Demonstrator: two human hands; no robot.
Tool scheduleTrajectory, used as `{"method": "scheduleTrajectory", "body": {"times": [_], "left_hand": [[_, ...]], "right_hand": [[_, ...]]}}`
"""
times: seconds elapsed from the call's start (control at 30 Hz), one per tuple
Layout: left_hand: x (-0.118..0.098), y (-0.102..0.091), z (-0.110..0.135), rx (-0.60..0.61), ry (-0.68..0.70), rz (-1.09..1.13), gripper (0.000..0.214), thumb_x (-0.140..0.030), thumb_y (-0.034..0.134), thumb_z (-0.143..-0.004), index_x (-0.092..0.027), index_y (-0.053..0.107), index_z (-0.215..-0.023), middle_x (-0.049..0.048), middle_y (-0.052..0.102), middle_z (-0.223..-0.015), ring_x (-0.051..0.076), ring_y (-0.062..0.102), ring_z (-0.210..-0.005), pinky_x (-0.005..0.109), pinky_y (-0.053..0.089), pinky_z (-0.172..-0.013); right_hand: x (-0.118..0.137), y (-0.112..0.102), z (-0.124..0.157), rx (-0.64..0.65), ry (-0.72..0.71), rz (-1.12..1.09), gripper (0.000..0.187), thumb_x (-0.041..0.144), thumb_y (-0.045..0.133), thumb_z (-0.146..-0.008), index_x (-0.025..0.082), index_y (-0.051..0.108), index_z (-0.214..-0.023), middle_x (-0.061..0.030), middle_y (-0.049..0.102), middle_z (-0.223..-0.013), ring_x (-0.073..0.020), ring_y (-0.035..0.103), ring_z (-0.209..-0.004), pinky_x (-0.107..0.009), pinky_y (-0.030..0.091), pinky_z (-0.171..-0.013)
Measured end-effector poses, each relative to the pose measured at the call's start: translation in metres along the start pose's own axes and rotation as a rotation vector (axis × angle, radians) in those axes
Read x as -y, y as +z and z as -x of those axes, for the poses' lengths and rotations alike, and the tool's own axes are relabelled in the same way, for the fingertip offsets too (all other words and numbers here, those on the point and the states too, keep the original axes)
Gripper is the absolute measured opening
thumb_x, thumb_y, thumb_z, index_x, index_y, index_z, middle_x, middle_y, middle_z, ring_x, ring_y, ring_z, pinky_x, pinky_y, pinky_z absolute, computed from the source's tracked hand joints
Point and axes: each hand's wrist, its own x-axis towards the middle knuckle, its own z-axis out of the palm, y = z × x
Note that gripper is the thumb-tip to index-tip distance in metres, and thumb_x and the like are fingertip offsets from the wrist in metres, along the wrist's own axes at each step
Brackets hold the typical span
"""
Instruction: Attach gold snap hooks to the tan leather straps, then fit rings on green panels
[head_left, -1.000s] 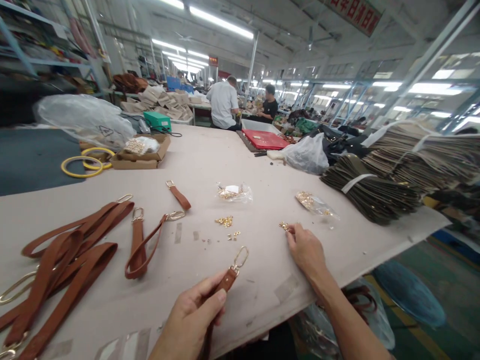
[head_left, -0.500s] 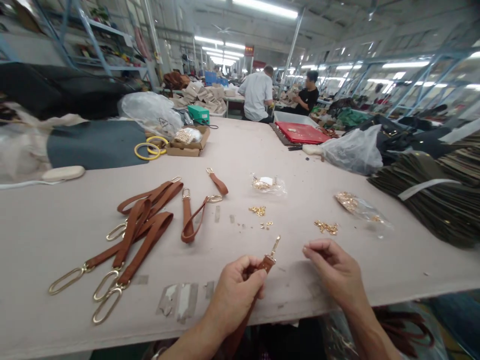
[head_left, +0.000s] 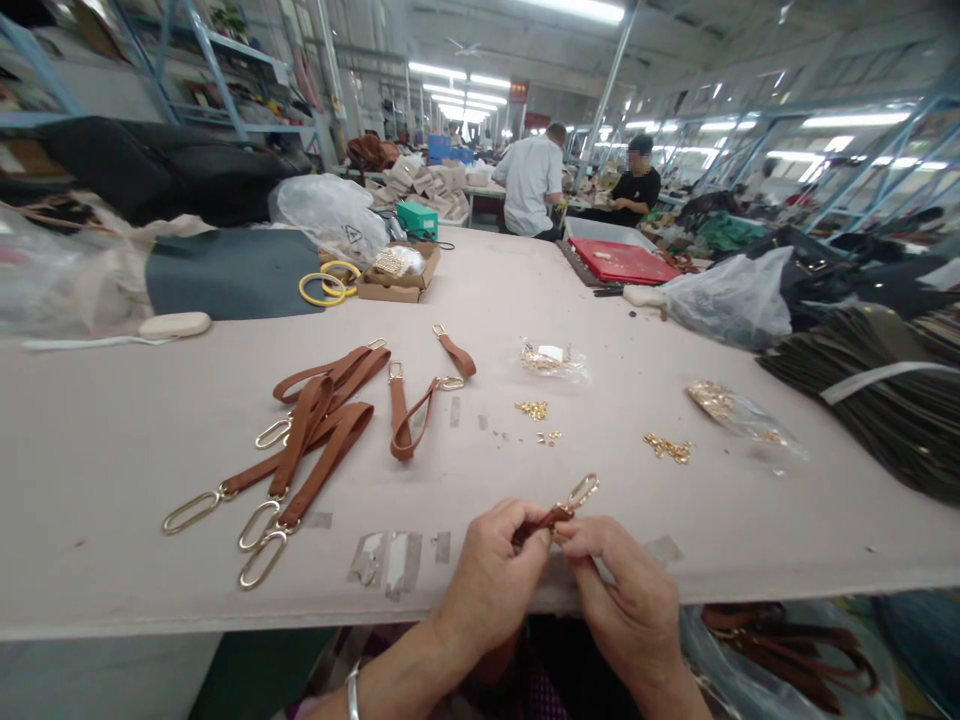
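Note:
My left hand (head_left: 491, 575) grips the end of a brown leather strap (head_left: 541, 520) with a gold oval ring (head_left: 582, 491) at its tip, just above the near table edge. My right hand (head_left: 619, 590) is pinched against the same strap end, right beside the left hand. Whether it also holds a small gold piece is hidden. Several finished brown straps with gold rings (head_left: 300, 440) lie to the left on the grey table (head_left: 112, 450). Small piles of gold hardware (head_left: 667, 448) and a second pile (head_left: 532, 409) lie just beyond my hands.
Clear bags of gold parts (head_left: 731, 410) and another bag (head_left: 551, 360) lie on the table. Stacked dark material (head_left: 885, 400) fills the right side. A cardboard box (head_left: 397, 275), yellow rings (head_left: 322, 289) and a red tray (head_left: 626, 262) sit farther back. Two people (head_left: 532, 185) work at a far table.
My right hand left the gold pile and came to the strap end, meeting my left hand. The view swung left, and the strap's ring rose slightly.

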Motion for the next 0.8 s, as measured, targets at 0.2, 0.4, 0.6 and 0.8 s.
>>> {"method": "scheduleTrajectory", "body": {"times": [0.2, 0.4, 0.6, 0.8], "left_hand": [[0.002, 0.000, 0.005, -0.026, 0.083, -0.048, 0.020, -0.015, 0.052, -0.086, -0.018, 0.071, -0.093, 0.0037, 0.069, -0.088, 0.017, 0.062, -0.082, 0.026, 0.045, -0.075], [0.001, 0.001, 0.014, -0.024, 0.119, -0.055, 0.019, -0.014, 0.052, -0.088, -0.019, 0.069, -0.092, 0.0023, 0.067, -0.087, 0.016, 0.061, -0.083, 0.025, 0.045, -0.076], [-0.007, 0.008, 0.025, 0.037, 0.147, -0.068, 0.020, -0.011, 0.053, -0.086, -0.020, 0.070, -0.091, 0.0023, 0.070, -0.092, 0.016, 0.063, -0.086, 0.025, 0.046, -0.079], [-0.020, 0.012, 0.030, 0.193, 0.159, -0.223, 0.014, -0.018, 0.051, -0.088, -0.020, 0.065, -0.088, 0.0011, 0.070, -0.080, 0.015, 0.063, -0.073, 0.025, 0.048, -0.070]], "right_hand": [[0.000, 0.008, 0.014, -0.079, 0.159, 0.004, 0.011, 0.017, 0.058, -0.087, 0.025, 0.063, -0.083, -0.0031, 0.073, -0.089, -0.0186, 0.068, -0.085, -0.030, 0.054, -0.078], [0.003, 0.021, 0.023, -0.270, 0.502, -0.226, 0.021, 0.033, 0.071, -0.078, 0.022, 0.061, -0.093, -0.0041, 0.071, -0.083, -0.0188, 0.068, -0.077, -0.030, 0.057, -0.072], [0.001, 0.012, 0.040, -0.182, 0.710, -0.507, 0.032, 0.042, 0.072, -0.075, 0.021, 0.067, -0.098, -0.0079, 0.075, -0.096, -0.0234, 0.071, -0.087, -0.029, 0.059, -0.076], [-0.003, -0.012, 0.067, -0.185, 0.781, -0.446, 0.029, 0.046, 0.069, -0.077, 0.018, 0.074, -0.085, -0.0053, 0.074, -0.081, -0.0240, 0.069, -0.077, -0.029, 0.058, -0.069]]}}
